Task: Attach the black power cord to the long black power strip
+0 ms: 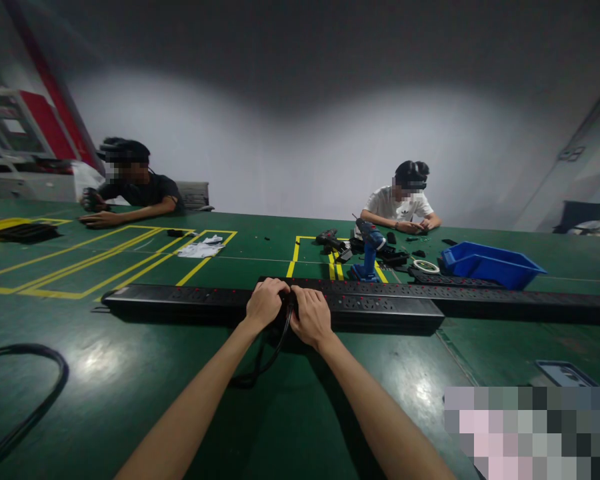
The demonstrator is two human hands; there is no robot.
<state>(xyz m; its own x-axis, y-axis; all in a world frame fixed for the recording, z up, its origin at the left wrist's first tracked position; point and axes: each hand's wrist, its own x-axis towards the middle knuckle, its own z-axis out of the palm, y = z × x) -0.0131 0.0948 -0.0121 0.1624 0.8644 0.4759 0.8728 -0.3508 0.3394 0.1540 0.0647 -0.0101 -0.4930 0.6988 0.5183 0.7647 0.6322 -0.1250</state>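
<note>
A long black power strip [180, 303] with rows of sockets and small red marks lies across the green table. My left hand [266, 303] and my right hand [311, 313] meet at its middle, fingers bent and pressed together around the spot where a black cable [283, 337] comes out. The cable hangs between both hands and curves down to the table on the near side. What exactly the fingertips grip is hidden. A second black strip [505, 303] lies just behind and runs off to the right.
Behind the strips stand a blue cordless drill [367, 250], black parts and a blue bin [493, 263]. A black cable loop [55, 363] lies at left. White papers [201, 248] rest within yellow tape lines. Two people sit across the table.
</note>
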